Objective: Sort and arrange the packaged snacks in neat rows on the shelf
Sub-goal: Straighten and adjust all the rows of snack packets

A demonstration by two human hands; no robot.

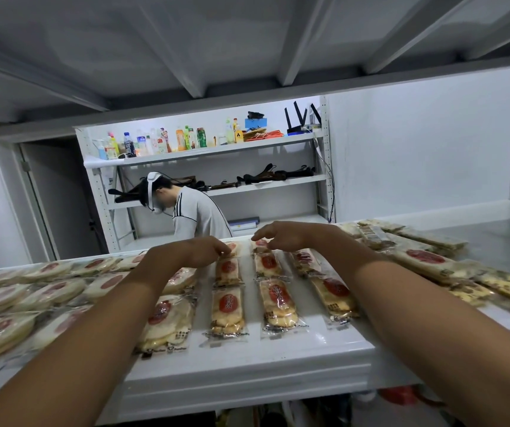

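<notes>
Clear snack packs with red round labels lie on the white shelf (247, 362). Three narrow rows of golden cracker packs (227, 309) run away from me in the middle. My left hand (199, 251) reaches to the far end of the left row, fingertips pinching the edge of the farthest pack (232, 248). My right hand (281, 235) hovers over the far pack of the middle row (261, 244), fingers loosely curled; whether it touches is unclear. Round pale cracker packs (167, 322) lie beside my left forearm.
Many round packs (32, 291) crowd the shelf's left part. A heap of long packs (432, 260) and yellow speckled packs (506, 288) lies at the right. An upper shelf board hangs low overhead. Behind, a person wearing a headset (192, 211) stands at a rack with bottles (161, 143).
</notes>
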